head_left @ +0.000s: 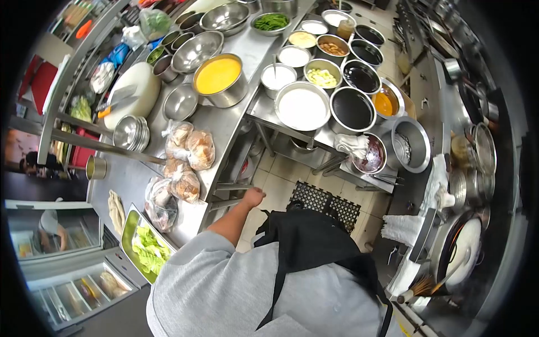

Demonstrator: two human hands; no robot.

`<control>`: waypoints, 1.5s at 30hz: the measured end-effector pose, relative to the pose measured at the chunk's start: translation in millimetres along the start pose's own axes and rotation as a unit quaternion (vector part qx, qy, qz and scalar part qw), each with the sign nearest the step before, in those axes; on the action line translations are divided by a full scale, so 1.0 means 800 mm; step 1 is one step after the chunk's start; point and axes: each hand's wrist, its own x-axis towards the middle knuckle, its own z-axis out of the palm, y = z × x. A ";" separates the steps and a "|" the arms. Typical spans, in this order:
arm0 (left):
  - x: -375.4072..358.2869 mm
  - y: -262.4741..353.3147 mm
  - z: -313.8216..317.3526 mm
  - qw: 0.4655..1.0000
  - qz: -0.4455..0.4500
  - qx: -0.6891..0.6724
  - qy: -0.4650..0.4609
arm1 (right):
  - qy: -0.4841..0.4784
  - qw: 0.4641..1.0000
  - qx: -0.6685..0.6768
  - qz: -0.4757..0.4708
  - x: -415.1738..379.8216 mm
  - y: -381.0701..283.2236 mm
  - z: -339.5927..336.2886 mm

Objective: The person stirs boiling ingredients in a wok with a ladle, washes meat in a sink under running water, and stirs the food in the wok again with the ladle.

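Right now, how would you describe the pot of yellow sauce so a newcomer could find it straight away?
Start at the long steel counter on the left, covered with metal bowls. Near its middle, just before the lower shelf of sauce pots, stands the yellow sauce pot. It is the only counter vessel filled with bright yellow liquid; the bowls beside it look empty.

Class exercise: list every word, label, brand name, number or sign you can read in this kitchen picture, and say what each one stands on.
None can be read.
The bagged food on the steel counter shows no legible print.
The bowls and pots, such as the pot of yellow liquid, bear no visible markings.
The colourful packets on the shelf at top left are too small and blurred to read.
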 end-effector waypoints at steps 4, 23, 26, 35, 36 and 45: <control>0.032 0.005 -0.045 0.944 -0.028 -0.219 0.244 | 0.036 0.991 0.121 0.037 -0.009 -0.123 -0.076; -0.040 -0.029 0.059 0.998 -0.009 0.064 -0.019 | -0.038 0.971 -0.204 -0.119 0.091 -0.144 -0.083; -0.117 -0.094 0.146 0.988 -0.002 0.152 -0.027 | -0.095 0.934 -0.286 -0.193 0.153 -0.122 -0.089; -0.447 -0.118 0.283 0.894 -0.420 -0.142 0.068 | -0.190 0.746 -0.534 -0.349 0.248 -0.254 -0.121; -0.463 -0.122 0.314 0.866 -0.454 -0.199 0.063 | -0.193 0.697 -0.575 -0.382 0.254 -0.282 -0.116; -0.522 -0.086 0.497 0.650 -0.428 -0.616 0.121 | -0.034 0.820 -0.301 -0.486 0.134 -0.468 0.035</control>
